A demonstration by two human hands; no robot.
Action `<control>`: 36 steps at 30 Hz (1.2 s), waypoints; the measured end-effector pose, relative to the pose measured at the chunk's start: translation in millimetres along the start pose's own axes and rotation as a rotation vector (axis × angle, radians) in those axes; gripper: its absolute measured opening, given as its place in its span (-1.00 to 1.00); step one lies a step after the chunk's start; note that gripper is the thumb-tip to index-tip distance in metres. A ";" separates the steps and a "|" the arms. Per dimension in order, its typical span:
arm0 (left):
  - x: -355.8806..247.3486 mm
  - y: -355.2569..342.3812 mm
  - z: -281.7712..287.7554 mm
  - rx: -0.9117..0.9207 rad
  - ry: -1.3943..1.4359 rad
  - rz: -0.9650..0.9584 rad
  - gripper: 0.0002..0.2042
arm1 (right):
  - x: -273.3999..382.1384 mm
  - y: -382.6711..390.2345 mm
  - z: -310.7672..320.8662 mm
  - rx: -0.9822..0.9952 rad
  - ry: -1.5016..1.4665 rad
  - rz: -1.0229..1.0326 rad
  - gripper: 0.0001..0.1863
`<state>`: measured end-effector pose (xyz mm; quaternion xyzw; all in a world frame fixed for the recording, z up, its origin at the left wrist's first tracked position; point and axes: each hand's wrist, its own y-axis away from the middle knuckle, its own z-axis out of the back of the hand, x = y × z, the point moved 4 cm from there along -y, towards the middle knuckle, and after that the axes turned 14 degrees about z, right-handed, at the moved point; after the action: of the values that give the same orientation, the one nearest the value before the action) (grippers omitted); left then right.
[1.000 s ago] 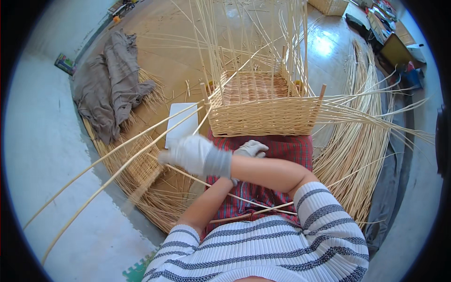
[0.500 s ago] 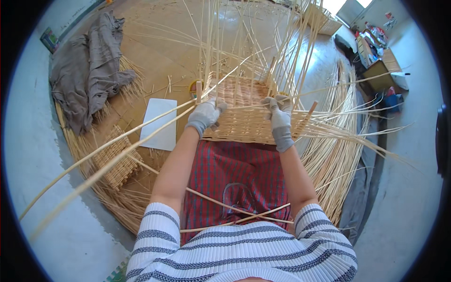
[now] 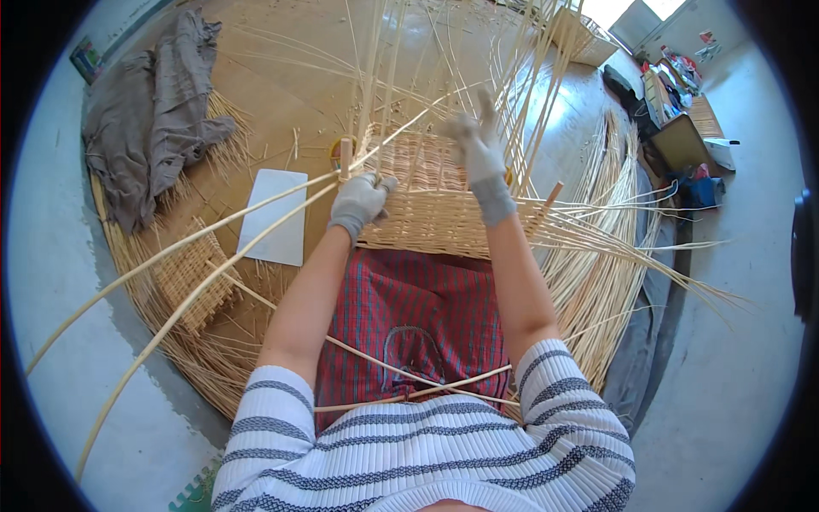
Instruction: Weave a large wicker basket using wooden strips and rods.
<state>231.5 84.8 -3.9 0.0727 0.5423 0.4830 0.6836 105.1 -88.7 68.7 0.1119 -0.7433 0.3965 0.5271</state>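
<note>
A woven basket (image 3: 426, 226) with long upright strands sits before me over a red plaid cloth (image 3: 426, 299). My left hand (image 3: 360, 200), in a white glove with a grey cuff, grips the basket's near left corner beside a wooden corner post (image 3: 346, 154). Two thick pale rods (image 3: 213, 239) pass leftward from that corner. My right hand (image 3: 478, 145), gloved the same way, is raised over the basket's right part among the strands, blurred by motion, so what its fingers hold is unclear.
A white board (image 3: 273, 218) and a small woven piece (image 3: 192, 269) lie at left, near grey cloth (image 3: 149, 119) on reeds. A long bundle of canes (image 3: 597, 256) lies at right. Another basket (image 3: 580, 38) and cluttered furniture (image 3: 691, 141) stand at the back right.
A second ago my hands were low, near my lap; they went up to the basket's near rim. Since then my right hand has lifted above the rim; my left has stayed at the corner.
</note>
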 end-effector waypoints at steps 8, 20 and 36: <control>-8.5 -4.3 -16.2 0.116 0.437 -0.122 -0.57 | -11.4 121.1 54.2 -0.432 -0.200 -0.300 -0.75; 35.0 41.8 -3.4 -0.621 0.335 -0.660 -0.54 | 4.2 107.5 130.2 -0.459 -0.112 -0.238 -0.87; 60.3 13.2 10.2 -0.501 0.355 -0.461 -0.60 | -22.5 120.8 153.5 -0.533 0.037 -0.287 -0.73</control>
<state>228.8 140.6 -32.0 -0.3052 0.5194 0.4391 0.6665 -62.7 -123.2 -27.8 0.0662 -0.7879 0.1109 0.6021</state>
